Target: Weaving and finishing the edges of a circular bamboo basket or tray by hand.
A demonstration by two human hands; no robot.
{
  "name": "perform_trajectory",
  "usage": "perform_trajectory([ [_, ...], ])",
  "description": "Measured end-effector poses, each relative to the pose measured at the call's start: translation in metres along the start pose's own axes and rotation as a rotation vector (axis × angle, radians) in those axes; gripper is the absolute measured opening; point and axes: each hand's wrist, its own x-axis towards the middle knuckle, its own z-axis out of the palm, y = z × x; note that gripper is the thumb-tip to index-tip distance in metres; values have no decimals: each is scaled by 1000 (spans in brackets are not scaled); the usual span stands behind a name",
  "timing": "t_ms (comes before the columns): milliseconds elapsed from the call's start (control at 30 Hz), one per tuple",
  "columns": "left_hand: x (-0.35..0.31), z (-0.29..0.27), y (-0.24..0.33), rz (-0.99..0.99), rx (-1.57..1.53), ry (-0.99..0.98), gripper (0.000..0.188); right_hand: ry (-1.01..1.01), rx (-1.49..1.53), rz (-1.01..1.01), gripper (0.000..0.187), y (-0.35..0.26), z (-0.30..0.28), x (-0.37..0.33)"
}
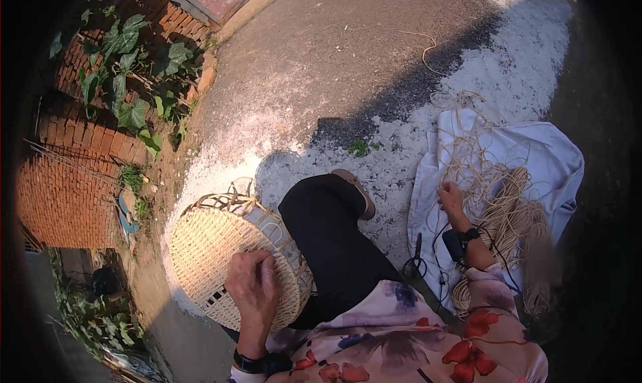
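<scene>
A round basket [200,249] with a pale woven cord face is tilted against my left leg. Bare bent frame strips and wire loops show along its far rim. My left hand [254,283] rests on the woven face, fingers curled in; what they pinch, if anything, is hidden. Off to the right, my right hand [451,199] is closed beside a loose tangle of beige cord [511,212], and thin strands run up to its fingers. That cord lies over a white cloth [552,156]. Black-handled scissors [416,259] lie at the cloth's near left edge.
My bent left leg [328,229] in black trousers stands between the basket and the cloth. A dark cable [498,249] crosses the cord. Leafy vines [127,55] and stacked bricks [67,196] line the left. A stray cord piece [428,49] lies on the far pavement.
</scene>
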Motion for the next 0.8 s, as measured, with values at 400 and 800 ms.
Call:
perform_trajectory([
  [400, 11, -4, 16, -236, -28, -65, 9, -156, 439, 277, 46, 88, 14, 55],
  [800, 2, 6, 4, 3, 53, -81, 7, -84, -304, -283, 15, 84, 60, -11],
])
